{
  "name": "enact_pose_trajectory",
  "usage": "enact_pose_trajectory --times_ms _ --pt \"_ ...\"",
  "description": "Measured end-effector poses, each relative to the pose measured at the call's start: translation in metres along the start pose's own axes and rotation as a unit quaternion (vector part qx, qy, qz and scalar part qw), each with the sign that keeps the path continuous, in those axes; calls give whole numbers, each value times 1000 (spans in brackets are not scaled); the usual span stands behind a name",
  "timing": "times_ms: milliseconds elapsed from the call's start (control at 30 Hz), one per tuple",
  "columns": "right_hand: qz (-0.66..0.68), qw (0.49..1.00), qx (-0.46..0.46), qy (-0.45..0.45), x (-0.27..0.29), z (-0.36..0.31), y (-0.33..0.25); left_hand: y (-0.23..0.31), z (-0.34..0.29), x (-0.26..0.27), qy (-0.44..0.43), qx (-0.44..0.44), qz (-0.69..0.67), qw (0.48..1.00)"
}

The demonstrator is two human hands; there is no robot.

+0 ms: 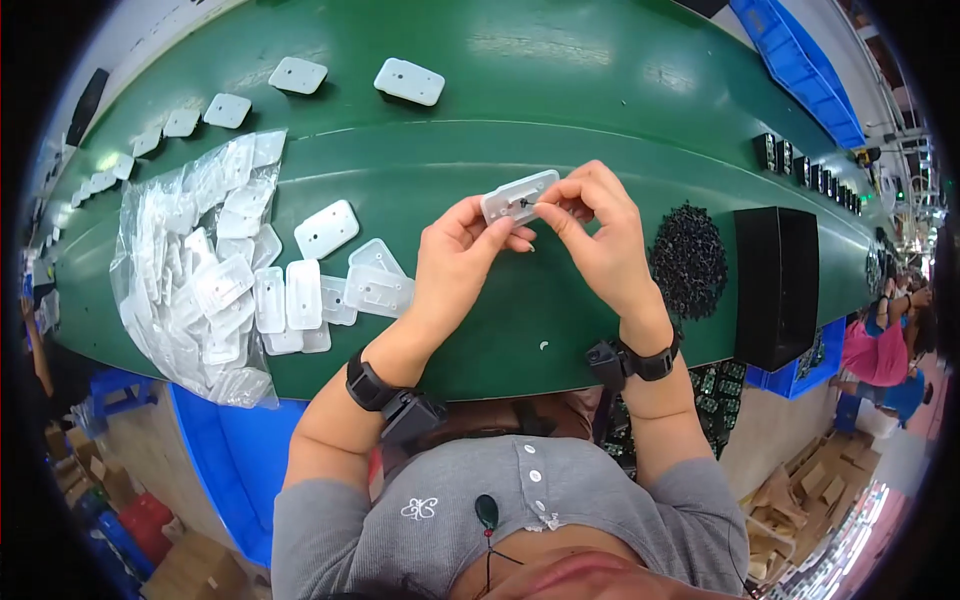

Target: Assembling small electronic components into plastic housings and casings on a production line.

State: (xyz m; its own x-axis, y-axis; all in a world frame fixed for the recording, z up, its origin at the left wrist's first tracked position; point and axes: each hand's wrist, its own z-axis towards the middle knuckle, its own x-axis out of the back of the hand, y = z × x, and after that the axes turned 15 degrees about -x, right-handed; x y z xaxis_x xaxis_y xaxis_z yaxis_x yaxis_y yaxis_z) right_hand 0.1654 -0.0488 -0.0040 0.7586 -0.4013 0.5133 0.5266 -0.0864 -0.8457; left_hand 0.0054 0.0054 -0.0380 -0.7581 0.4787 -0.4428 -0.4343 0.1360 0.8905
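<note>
My left hand [465,250] is closed on the edge of a white plastic cover [520,194], a flat rounded rectangle tilted up with its inner face towards me. My right hand [600,225] is pinched at the cover's right side. Its thumb and forefinger meet at a small black part [525,203] against the middle of the cover; the fingertips partly hide it. To the right of that hand lies a heap of small black parts [690,262]. Left of my left hand, several loose white covers [380,290] rest on the green table [480,330].
A clear plastic bag [190,290] spills white covers at the left. White covers on dark bases [409,82] form a row along the far side. A black box [776,288] stands right of the heap. Blue bins [800,70] and a row of black pieces [787,157] are farther right.
</note>
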Motion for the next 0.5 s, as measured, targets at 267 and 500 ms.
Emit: enact_pose_trajectory --times_ms 267,500 --pt "-7 999 -22 -24 -9 -3 -5 -1 -3 -1 -6 -24 18 1000" --pt "86 990 -106 -27 -22 -9 -7 -4 2 3 -16 -179 222 958"
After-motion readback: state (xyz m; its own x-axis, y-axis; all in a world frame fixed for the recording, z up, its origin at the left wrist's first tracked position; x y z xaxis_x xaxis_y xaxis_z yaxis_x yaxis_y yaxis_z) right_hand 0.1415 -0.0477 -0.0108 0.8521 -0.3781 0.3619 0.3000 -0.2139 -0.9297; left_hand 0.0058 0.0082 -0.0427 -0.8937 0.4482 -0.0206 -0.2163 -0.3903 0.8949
